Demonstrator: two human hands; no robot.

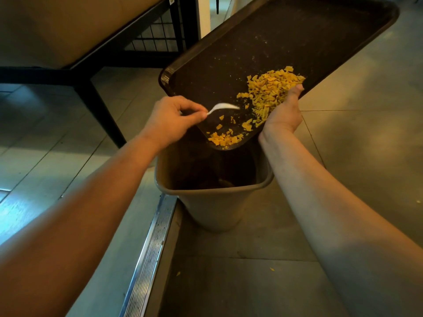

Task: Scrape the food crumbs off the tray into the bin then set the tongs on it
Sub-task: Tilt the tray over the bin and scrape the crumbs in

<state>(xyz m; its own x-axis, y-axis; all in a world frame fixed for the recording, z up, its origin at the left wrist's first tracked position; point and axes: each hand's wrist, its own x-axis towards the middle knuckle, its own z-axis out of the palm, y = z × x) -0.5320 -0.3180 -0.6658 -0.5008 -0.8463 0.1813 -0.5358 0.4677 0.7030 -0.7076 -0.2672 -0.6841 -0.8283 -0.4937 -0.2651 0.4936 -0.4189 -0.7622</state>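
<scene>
A dark brown tray (286,42) is tilted with its near corner over the open bin (212,209). Yellow food crumbs (270,92) lie heaped by its right edge, and a smaller pile sits at the lowest corner above the bin. My right hand (286,110) grips the tray's right edge from below, thumb on the rim. My left hand (174,117) pinches a white utensil (223,108), blurred, whose tip lies on the tray beside the crumbs. I cannot tell if it is the tongs.
The grey bin stands on a tiled floor next to a metal floor strip (151,243). A table with black legs (100,110) and a black wire rack (155,30) are at the upper left. A few crumbs lie on the floor near the bin.
</scene>
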